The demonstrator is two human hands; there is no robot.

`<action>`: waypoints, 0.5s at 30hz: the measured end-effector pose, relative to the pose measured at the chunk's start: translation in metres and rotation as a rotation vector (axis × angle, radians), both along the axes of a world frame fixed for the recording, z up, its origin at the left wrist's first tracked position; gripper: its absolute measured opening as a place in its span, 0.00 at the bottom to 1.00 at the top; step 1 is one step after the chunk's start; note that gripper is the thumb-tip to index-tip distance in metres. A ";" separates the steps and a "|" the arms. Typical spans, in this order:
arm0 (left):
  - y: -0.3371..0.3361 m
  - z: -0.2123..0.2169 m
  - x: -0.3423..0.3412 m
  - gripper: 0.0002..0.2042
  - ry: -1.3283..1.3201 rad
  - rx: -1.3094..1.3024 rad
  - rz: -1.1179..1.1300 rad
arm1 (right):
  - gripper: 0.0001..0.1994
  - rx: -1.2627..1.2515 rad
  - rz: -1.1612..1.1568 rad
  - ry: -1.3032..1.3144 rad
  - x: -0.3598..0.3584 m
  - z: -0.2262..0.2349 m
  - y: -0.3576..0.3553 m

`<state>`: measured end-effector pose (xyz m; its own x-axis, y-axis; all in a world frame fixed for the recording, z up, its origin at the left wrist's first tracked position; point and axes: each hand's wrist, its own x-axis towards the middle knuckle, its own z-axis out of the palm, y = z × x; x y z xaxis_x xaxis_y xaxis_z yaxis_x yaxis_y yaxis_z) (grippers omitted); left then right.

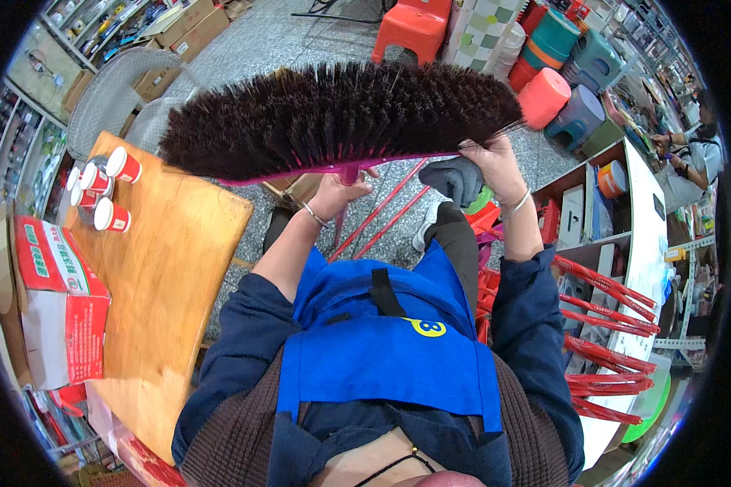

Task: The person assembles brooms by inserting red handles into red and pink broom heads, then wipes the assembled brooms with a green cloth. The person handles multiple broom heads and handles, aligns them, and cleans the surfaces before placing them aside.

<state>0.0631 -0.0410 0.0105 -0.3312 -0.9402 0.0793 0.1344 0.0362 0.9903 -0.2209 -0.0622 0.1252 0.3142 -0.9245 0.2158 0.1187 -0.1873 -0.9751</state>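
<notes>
A wide broom head [341,118] with dark brown bristles and a magenta base is held up in front of me, bristles pointing away. My left hand [341,195] is closed around the magenta socket at the middle of its base. At the broom head's right end, my right hand [495,169] grips the base and the edge of the bristles. A dark grey cloth or glove [453,180] is beside my right hand, below the bristles. Thin red poles [391,209] slant below the broom head. Whether a pole sits in the socket is hidden by my left hand.
To the left, a wooden table [179,235] bears red-and-white paper cups [112,216] and a red-and-white carton [65,300]. Bundled red poles [605,325] stick out by a white-topped cabinet [638,203] on the right. Stools [414,32] stand ahead. Another person [694,166] is far right.
</notes>
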 end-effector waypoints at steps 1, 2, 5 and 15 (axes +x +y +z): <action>-0.001 -0.001 0.000 0.11 0.016 0.027 0.022 | 0.16 -0.045 -0.029 0.021 0.003 -0.003 0.000; -0.002 -0.001 0.000 0.11 0.022 0.042 0.033 | 0.16 -0.091 -0.061 0.017 0.008 -0.005 0.001; -0.004 -0.003 -0.003 0.10 -0.036 -0.026 0.093 | 0.16 -0.167 -0.133 0.051 0.015 -0.010 0.005; -0.019 -0.024 -0.010 0.08 -0.045 -0.094 0.242 | 0.15 -0.270 -0.311 0.025 0.030 -0.014 0.018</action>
<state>0.0535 -0.0602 -0.0130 -0.1032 -0.9817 0.1603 0.0670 0.1539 0.9858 -0.1908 -0.0443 0.1116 0.0367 -0.8874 0.4594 -0.0074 -0.4600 -0.8879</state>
